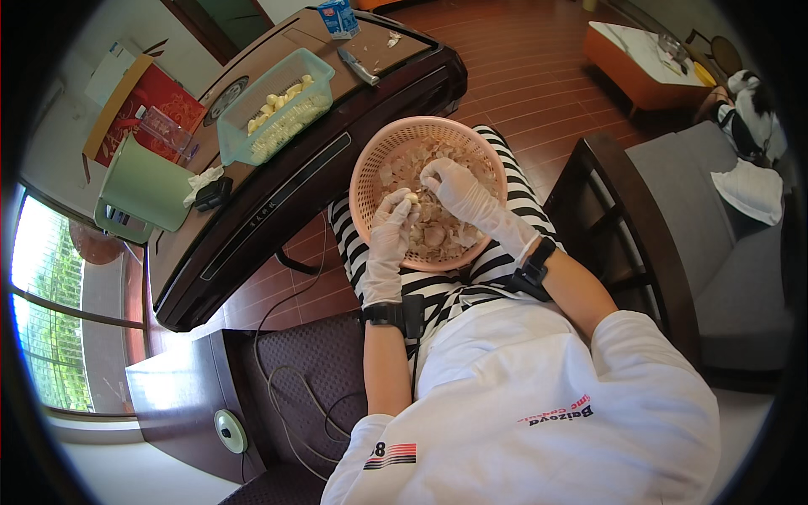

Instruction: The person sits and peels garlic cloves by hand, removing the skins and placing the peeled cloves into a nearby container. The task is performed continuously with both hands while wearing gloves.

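A pink perforated plastic basket point(371, 161) rests on my lap, strewn inside with dry papery garlic skins point(435, 237). Over its left part, my left hand point(391, 230) in a thin translucent glove pinches a pale garlic clove point(411, 198) between thumb and fingertips. My right hand point(461, 189), gloved the same way, hangs above the skins with its fingers curled together, a short way from the clove. Whether anything sits between those right fingertips is too small to tell. A light-green plastic container point(237, 129) on the table to the left holds many peeled garlic cloves point(281, 104).
On the dark-edged table point(252, 208) lie a knife point(358, 67), a blue carton point(339, 20), a green kettle point(142, 183) and a black case point(213, 194). A cable point(271, 309) trails over the seat at left. At right stands a wood-framed grey sofa point(675, 189).
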Action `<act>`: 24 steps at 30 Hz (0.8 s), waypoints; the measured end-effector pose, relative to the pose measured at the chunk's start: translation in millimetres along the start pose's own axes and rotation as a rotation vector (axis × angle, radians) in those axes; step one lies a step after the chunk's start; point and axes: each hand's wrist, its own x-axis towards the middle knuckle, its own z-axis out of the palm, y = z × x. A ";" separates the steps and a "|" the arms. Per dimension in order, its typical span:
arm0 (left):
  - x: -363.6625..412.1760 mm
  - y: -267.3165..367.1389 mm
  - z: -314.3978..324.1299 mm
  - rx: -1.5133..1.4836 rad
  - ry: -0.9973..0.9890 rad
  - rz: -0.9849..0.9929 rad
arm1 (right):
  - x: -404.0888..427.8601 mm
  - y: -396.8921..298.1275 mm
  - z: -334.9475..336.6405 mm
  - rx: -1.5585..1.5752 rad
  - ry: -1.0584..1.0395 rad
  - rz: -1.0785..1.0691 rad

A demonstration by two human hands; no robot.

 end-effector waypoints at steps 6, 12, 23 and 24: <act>-0.4 1.2 2.1 -0.019 0.044 0.001 | 1.5 -2.4 -8.4 0.045 0.004 -0.009; 2.9 -1.8 -7.4 -0.122 -0.022 0.018 | -3.5 -14.5 -1.6 0.040 -0.176 -0.099; 1.3 0.3 0.9 -0.023 0.029 -0.001 | -4.6 -16.1 2.6 0.265 -0.093 -0.013; 0.7 0.4 3.2 -0.022 0.028 -0.004 | -4.2 -16.5 3.6 0.266 -0.091 -0.011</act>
